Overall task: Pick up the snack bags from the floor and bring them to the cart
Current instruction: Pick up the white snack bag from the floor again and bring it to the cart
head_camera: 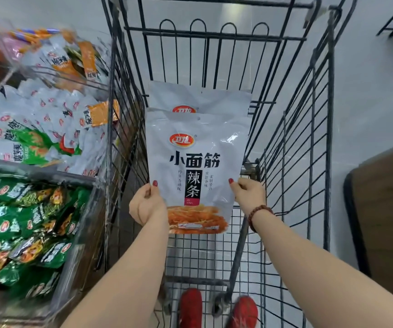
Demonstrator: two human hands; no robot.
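Head view: left hand (pixel 147 204), right hand (pixel 249 195) pinch edges of snack bags (pixel 197 159), seemingly inside the cart (pixel 330 114).

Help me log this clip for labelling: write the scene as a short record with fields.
held: front snack bag, white; second snack bag behind it, top showing
left hand: grips the front bag's left edge
right hand: grips its right edge
place: over the wire cart
left of cart: bins of small snack packets
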